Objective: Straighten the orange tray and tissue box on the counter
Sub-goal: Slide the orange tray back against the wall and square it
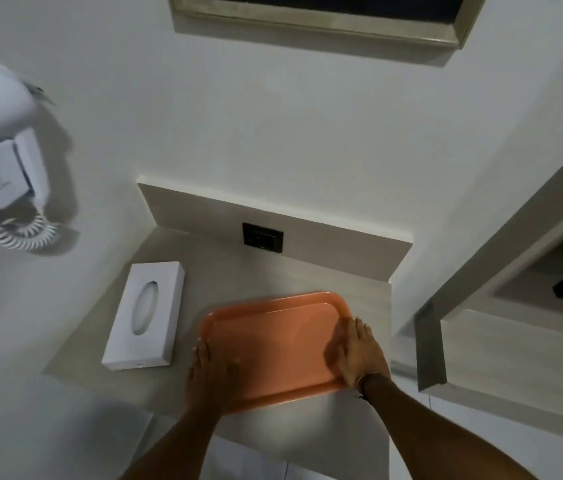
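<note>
— Both hands are on the orange tray, aren't they?

— Yes. Our left hand lies flat and open over its near left corner, and our right hand lies open on its right edge, fingers pointing away from us. Neither one is curled around the rim.

— Which way does the tray run?

— Its long axis goes left to right across the desk, turned slightly so the right end sits farther back. It's smooth plastic with rounded corners and a raised rim, and we see nothing in it.

— And the tissue box?

— A white rectangular box to the left of the tray, apart from it, its long axis running front to back and leaning a little right at the far end. An oval slot shows white tissue inside.

— Anything behind?

— A black wall socket in the pale wood-grain backboard.
</note>
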